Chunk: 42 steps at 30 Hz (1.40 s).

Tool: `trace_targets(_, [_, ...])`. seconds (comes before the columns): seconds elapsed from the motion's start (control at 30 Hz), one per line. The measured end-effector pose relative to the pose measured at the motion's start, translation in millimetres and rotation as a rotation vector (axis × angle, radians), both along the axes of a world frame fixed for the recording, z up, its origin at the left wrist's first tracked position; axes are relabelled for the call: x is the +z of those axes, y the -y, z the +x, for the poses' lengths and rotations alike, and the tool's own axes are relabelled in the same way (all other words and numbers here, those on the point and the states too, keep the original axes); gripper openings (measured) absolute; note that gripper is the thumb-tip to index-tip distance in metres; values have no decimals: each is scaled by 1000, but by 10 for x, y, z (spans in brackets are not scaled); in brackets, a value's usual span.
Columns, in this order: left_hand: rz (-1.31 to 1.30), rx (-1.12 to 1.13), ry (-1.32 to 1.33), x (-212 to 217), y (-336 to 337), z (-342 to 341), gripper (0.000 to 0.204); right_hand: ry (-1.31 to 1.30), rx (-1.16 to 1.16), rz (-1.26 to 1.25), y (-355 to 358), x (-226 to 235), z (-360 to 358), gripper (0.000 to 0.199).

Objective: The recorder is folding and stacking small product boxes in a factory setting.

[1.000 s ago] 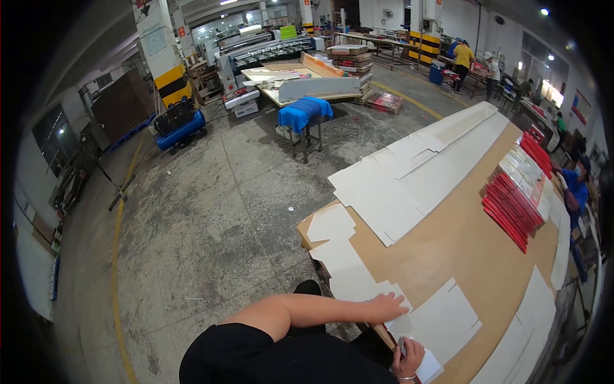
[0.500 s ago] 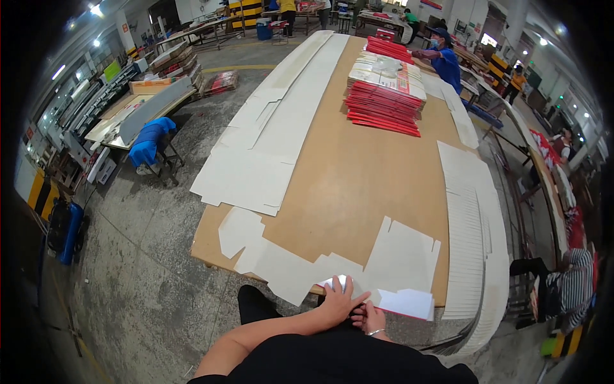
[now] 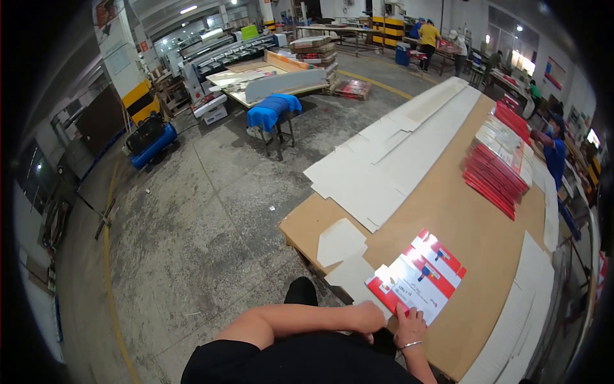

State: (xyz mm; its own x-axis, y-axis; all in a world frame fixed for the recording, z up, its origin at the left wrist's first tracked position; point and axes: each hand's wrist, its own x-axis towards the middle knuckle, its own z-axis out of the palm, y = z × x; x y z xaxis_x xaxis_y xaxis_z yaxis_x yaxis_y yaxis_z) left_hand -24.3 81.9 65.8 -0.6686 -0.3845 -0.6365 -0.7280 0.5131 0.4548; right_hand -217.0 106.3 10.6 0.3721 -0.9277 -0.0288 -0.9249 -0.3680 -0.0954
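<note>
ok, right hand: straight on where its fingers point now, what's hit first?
The red-and-white cardboard: the right hand has its fingertips at the near edge, apparently touching, though depth is hard to judge. Beyond it lies brown tabletop.

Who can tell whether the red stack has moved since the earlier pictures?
No: against the tabletop, the red stack shows no visible shift; only the view has turned.

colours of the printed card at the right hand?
The card is red and white, some blue; head view shows it best.
</note>
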Motion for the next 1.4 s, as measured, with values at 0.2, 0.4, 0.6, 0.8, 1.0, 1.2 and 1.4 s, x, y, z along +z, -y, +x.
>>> trace_targets(0.2, [-686,290,171,-276,53,864,91,86,142,-88,437,-79,116,72])
trace_targets(0.4, [-862,276,-153,-784,5,989,110,116,123,123,312,-296,103,73])
trace_targets(0.6, [-854,204,-135,-785,78,1007,110,186,92,98,263,-322,58,70])
trace_targets(0.8, [-820,164,-104,-710,114,928,107,203,56,94,229,-306,8,72])
trace_targets(1.0, [-852,107,-125,-640,224,922,103,213,43,147,389,-331,-121,71])
trace_targets(1.2, [-769,53,-33,-508,328,828,109,217,67,115,589,-311,-184,69])
trace_targets(1.4, [-890,111,-82,-697,299,748,118,196,53,137,657,-299,-165,70])
